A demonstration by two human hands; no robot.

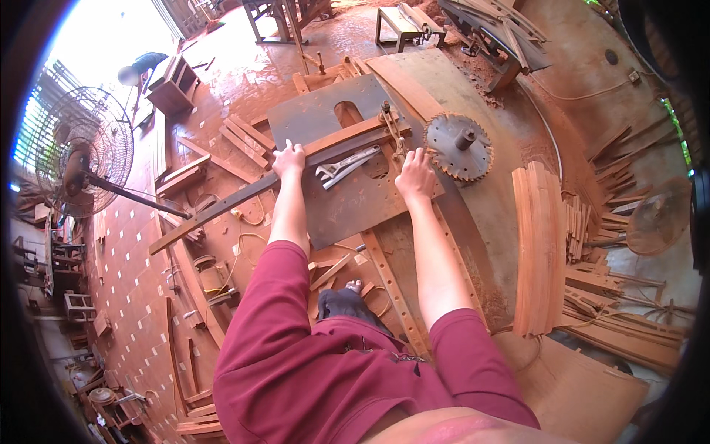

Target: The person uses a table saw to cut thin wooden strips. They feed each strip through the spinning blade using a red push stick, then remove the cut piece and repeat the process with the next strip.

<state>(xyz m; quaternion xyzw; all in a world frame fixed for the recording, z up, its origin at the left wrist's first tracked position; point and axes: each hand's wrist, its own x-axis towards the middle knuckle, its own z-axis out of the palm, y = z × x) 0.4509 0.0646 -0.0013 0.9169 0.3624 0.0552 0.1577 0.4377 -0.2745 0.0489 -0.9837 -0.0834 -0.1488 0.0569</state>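
Observation:
A long wooden bar [244, 196] lies slantwise across a dark metal saw-table plate [355, 214]. My left hand [289, 160] is closed over the bar near the plate's left edge. My right hand [416, 176] has its fingers bunched at the near end of a rusty metal clamp [398, 137], which sits across the bar's right end. Between my hands, an adjustable wrench [346, 166] rests on the plate beside the bar. Right of my right hand lies a toothed circular saw blade [441, 152] with a round metal piece at its centre.
A stack of wooden slats [537, 251] stands at the right. On the left are a pedestal fan [85, 152] and loose wood strips [248, 140] on the tiled floor. A person [144, 68] bends near a small wooden cabinet [174, 85] at the far left.

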